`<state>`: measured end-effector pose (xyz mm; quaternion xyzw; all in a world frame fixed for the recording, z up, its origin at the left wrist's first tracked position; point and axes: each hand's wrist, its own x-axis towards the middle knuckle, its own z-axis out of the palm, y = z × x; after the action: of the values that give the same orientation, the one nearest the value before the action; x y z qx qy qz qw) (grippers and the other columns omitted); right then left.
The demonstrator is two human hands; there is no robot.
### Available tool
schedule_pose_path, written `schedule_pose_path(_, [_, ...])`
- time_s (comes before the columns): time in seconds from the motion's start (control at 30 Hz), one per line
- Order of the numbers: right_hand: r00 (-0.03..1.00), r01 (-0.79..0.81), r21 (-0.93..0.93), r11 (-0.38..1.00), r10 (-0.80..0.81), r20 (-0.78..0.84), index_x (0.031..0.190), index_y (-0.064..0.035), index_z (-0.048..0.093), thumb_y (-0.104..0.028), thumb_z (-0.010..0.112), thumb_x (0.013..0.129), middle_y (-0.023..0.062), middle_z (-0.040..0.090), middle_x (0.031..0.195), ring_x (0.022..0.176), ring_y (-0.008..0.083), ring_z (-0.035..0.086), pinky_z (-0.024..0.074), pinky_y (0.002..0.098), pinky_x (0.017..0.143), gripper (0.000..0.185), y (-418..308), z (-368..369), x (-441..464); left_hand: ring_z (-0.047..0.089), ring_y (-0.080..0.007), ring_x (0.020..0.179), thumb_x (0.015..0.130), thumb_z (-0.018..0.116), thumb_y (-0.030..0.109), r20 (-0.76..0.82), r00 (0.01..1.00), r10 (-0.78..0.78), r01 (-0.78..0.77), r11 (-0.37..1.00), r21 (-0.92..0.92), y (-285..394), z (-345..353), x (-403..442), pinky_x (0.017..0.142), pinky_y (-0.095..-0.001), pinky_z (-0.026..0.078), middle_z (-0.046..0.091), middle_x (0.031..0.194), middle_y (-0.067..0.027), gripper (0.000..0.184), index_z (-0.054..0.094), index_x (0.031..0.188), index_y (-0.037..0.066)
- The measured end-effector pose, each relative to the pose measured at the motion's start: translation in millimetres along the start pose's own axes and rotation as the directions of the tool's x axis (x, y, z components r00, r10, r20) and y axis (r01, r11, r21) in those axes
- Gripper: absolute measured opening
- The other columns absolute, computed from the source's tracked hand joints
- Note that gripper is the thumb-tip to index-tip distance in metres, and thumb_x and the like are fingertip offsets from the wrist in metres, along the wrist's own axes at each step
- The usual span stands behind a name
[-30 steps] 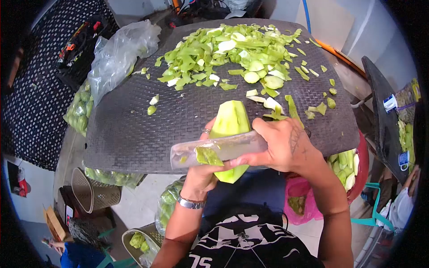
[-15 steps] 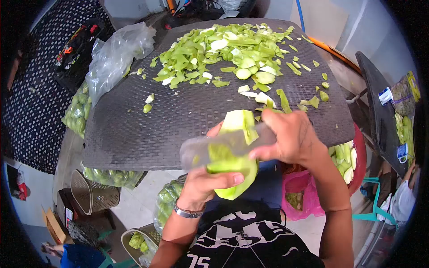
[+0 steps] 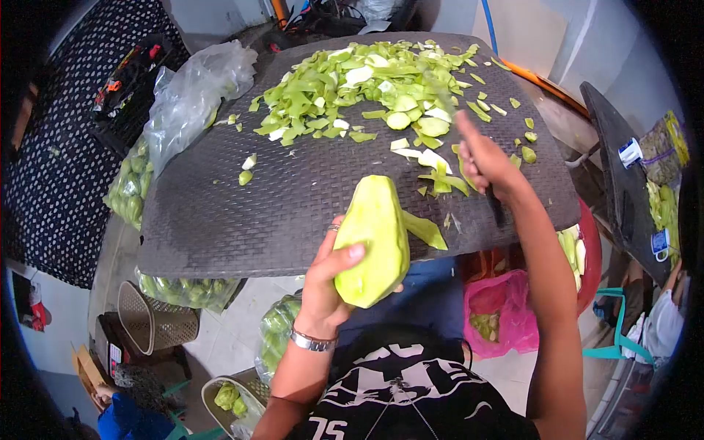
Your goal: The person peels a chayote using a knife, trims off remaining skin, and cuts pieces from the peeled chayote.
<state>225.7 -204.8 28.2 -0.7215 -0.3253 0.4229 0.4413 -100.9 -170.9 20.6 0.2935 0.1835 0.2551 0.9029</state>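
The left hand (image 3: 326, 282) curls its fingers round a smooth, faceted chayote (image 3: 375, 242) over the woven-textured table's (image 3: 220, 213) near edge. Farther right, the right hand (image 3: 490, 163) grips a blurred knife (image 3: 496, 209) in bent fingers.

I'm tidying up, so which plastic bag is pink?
The pink bag below the near edge of the table, at right; the bags farther left are clear.
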Motion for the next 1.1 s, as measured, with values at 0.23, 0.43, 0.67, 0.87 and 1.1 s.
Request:
schedule_pose_path(0.23, [0.937,0.293,0.779,0.555,-0.329,-0.118,0.077,-0.0146,0.048,-0.089,0.040,0.090,-0.0040,0.041,0.053,0.035,0.0076,0.038,0.0359,0.0275,0.036,0.075,-17,37,-32,0.068,-0.0436,0.108,0.097,0.057,0.048,-0.070,0.997,0.030,-0.049,0.958,-0.281,-11,-22,2,0.086,-0.0544,0.061,0.065,0.125,-0.0260,0.070,0.050,0.145,-0.002])
schedule_pose_path(0.43, [0.930,-0.047,0.825,0.563,-0.277,0.243,0.078,-0.0118,0.049,-0.090,0.041,0.089,-0.0029,0.043,0.053,0.033,0.0086,0.037,0.0372,0.0269,0.034,0.079,-11,77,-49,0.069,-0.0395,0.107,0.101,0.053,0.050,-0.229,0.972,0.042,-0.119,0.936,-0.332,-16,-33,1,0.092,-0.0526,0.058,0.066,0.126,-0.0238,0.065,0.052,0.144,0.001])
schedule_pose_path(0.67, [0.803,0.376,-0.841,0.389,-0.589,0.087,0.076,-0.0078,0.062,-0.075,0.060,0.089,0.0045,0.050,0.058,0.050,0.0209,0.056,0.0466,0.0376,0.051,0.069,10,67,-72,0.069,-0.0397,0.106,0.101,0.055,0.052,-0.239,0.969,0.055,-0.113,0.966,-0.234,-15,-35,-15,0.089,-0.0528,0.060,0.067,0.123,-0.0238,0.065,0.054,0.141,0.001])
schedule_pose_path(0.87, [0.801,-0.056,-0.894,0.445,-0.515,-0.306,0.096,0.0031,0.067,-0.051,0.072,0.090,0.0267,0.069,0.084,0.084,0.0406,0.072,0.0547,0.0468,0.075,0.055,27,45,-31,0.069,-0.0403,0.105,0.101,0.052,0.058,-0.145,0.989,0.014,-0.058,0.949,-0.310,-16,-40,-19,0.089,-0.0555,0.059,0.067,0.121,-0.0246,0.066,0.055,0.136,0.002])
schedule_pose_path(1.1, [0.931,0.195,-0.580,0.791,-0.336,-0.145,0.086,0.0009,0.063,-0.061,0.077,0.085,0.0225,0.066,0.073,0.069,0.0407,0.068,0.0514,0.0459,0.064,0.064,-9,72,-83,0.067,-0.0389,0.113,0.104,0.048,0.055,-0.090,0.996,-0.027,-0.008,0.928,-0.373,-23,-31,-15,0.097,-0.0534,0.057,0.065,0.129,-0.0232,0.064,0.053,0.142,0.003])
